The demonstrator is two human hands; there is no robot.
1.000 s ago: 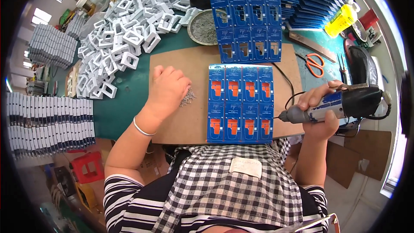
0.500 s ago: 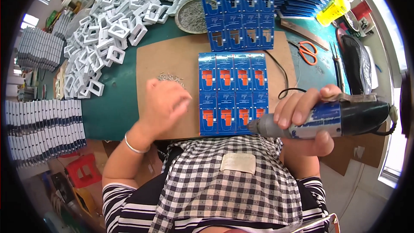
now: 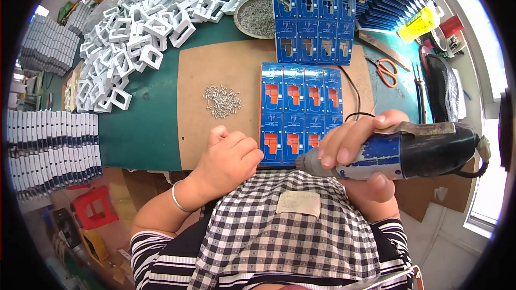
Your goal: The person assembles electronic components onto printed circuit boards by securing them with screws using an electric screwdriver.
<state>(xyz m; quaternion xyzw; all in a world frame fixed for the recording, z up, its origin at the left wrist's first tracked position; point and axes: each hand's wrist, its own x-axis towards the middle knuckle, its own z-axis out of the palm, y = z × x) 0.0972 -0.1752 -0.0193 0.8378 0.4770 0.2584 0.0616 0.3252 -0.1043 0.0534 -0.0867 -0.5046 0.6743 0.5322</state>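
My right hand point(image 3: 359, 150) is wrapped round an electric screwdriver point(image 3: 424, 153) with a worn blue and grey body and a black rear. Its grey nose points left, over the near edge of a blue circuit-board panel point(image 3: 276, 111) with orange showing through its cutouts. At that panel's near left corner, my left hand point(image 3: 230, 160) is closed, fingers curled inward; whatever it may hold is hidden. A pile of small silver screws point(image 3: 222, 100) lies just beyond it on a brown board point(image 3: 196, 75).
White plastic frames point(image 3: 140, 32) are heaped at the far left. Behind the panel are a round dish of small metal parts point(image 3: 257, 17) and another blue panel point(image 3: 314, 16). Orange-handled scissors point(image 3: 387, 72) and a yellow bottle point(image 3: 418, 24) sit at right; a black cable point(image 3: 355, 88) curves beside the panel.
My left hand has moved from over the screws toward me and right, to the panel's corner, uncovering the pile. The screwdriver in my right hand has shifted slightly left.
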